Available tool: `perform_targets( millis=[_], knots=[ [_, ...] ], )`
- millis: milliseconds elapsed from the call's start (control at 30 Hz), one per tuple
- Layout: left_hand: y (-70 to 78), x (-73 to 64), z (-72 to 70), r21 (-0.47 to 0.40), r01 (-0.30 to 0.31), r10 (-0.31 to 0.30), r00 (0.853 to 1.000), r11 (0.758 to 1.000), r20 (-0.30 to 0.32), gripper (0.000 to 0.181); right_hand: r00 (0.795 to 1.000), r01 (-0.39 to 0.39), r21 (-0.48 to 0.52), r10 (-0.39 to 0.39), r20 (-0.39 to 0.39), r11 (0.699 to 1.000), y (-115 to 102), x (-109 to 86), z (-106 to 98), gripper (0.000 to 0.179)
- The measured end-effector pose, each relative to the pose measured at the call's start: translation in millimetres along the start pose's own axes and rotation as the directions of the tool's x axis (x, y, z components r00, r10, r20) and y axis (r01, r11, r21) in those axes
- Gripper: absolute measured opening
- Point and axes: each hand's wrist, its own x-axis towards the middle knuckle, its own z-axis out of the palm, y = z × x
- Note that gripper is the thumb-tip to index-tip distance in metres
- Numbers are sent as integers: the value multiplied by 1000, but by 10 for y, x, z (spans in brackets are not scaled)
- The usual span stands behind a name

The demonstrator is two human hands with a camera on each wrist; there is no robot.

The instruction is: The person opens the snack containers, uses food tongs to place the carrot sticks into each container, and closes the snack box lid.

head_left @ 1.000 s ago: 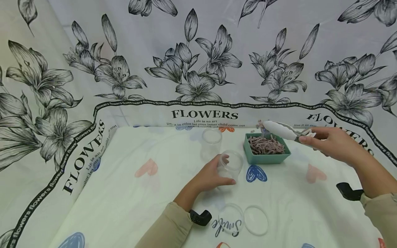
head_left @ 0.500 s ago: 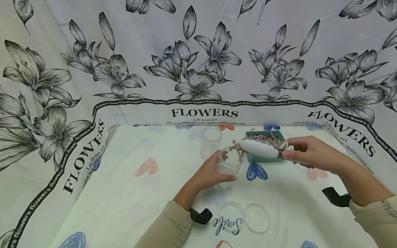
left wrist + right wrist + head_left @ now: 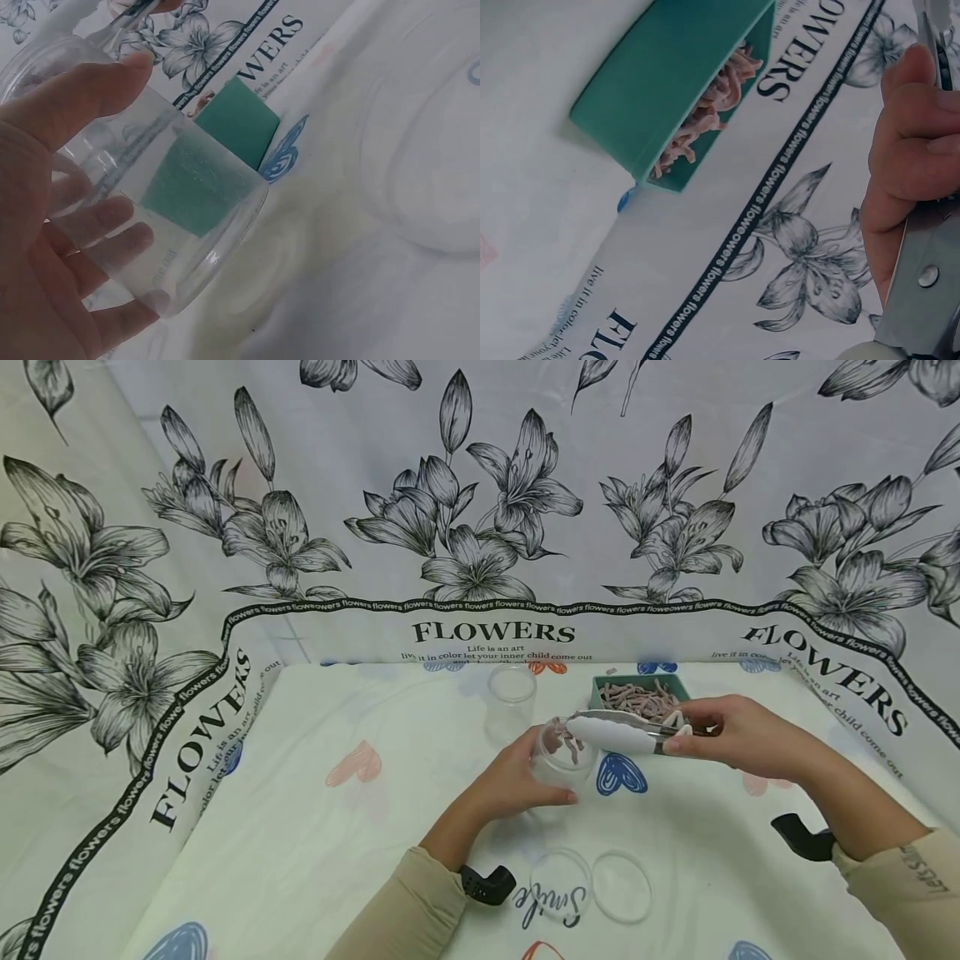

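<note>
My left hand [image 3: 513, 781] grips a clear plastic jar [image 3: 564, 772] that leans slightly, its open mouth upward; thumb and fingers wrap its side in the left wrist view. My right hand [image 3: 753, 739] holds metal tongs with white tips [image 3: 615, 735], whose ends reach the jar's mouth. Brownish-pink shredded strips [image 3: 567, 747] hang at the tips, inside the mouth. Behind the tongs stands a green box [image 3: 641, 82] holding a heap of the same strips [image 3: 637, 697]. Part of the box is hidden by the tongs and the right hand in the head view.
A second clear jar [image 3: 512, 714] stands behind the left hand. Two round clear lids [image 3: 622, 887] lie side by side near the front. A flower-print curtain [image 3: 480, 510] rises along the back of the cloth-covered table [image 3: 300, 843].
From above the green box, my right hand has brought the tongs left and down to the jar's mouth, carrying strips into it. The left hand has stayed nearly still around the jar.
</note>
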Motion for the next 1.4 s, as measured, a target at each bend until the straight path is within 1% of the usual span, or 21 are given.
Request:
perform_targets(
  millis=[33, 167, 200, 300, 433, 533, 667, 767, 833, 933, 1000, 1167, 1233, 1400],
  knots=[
    [-3, 1, 4, -1, 0, 0, 1000, 1000, -2, 92, 1000, -6, -22, 6, -1, 1000, -22, -9, 2, 41],
    [-20, 2, 16, -4, -12, 12, 1000, 1000, -6, 90, 1000, -19, -125, 19, -7, 992, -114, -48, -12, 63],
    [-25, 4, 18, -4, -17, 17, 1000, 1000, -9, 89, 1000, -18, -142, 16, -12, 990, -121, -52, -27, 65],
    [-35, 10, 11, 4, -25, 25, 999, 1000, -22, 88, 999, -29, -167, 22, -43, 985, -101, -63, -106, 62],
    [-52, 20, -6, 9, -18, 18, 999, 1000, -50, 89, 991, -98, -211, 75, -115, 973, 68, -51, -264, 63],
    [-75, 29, -7, 0, -8, 8, 998, 1000, -57, 90, 978, -182, -276, 143, -155, 944, 262, -44, -373, 76],
    [-115, 39, 0, -6, 2, -2, 999, 1000, -50, 90, 958, -282, -366, 242, -152, 887, 492, -67, -432, 95],
    [-146, 43, 6, -2, 1, -1, 999, 1000, -49, 90, 954, -300, -412, 276, -119, 860, 600, -67, -419, 104],
    [-166, 50, 9, 8, -9, 9, 999, 1000, -52, 89, 954, -297, -430, 282, -99, 853, 632, -37, -411, 105],
    [-189, 61, 20, 30, -26, 28, 998, 999, -59, 88, 954, -294, -454, 285, -90, 841, 628, 49, -423, 107],
    [-204, 66, 24, 44, -26, 29, 998, 999, -64, 88, 954, -293, -466, 288, -83, 835, 604, 108, -437, 107],
    [-224, 69, 26, 49, -13, 16, 998, 999, -67, 87, 955, -286, -488, 288, -72, 825, 544, 158, -440, 109],
    [-229, 72, 26, 49, -18, 21, 998, 999, -62, 88, 957, -283, -476, 281, -78, 832, 538, 145, -433, 107],
    [-246, 79, 39, 38, -18, 20, 998, 999, -52, 87, 964, -263, -431, 255, -76, 863, 570, 84, -437, 95]
  ],
)
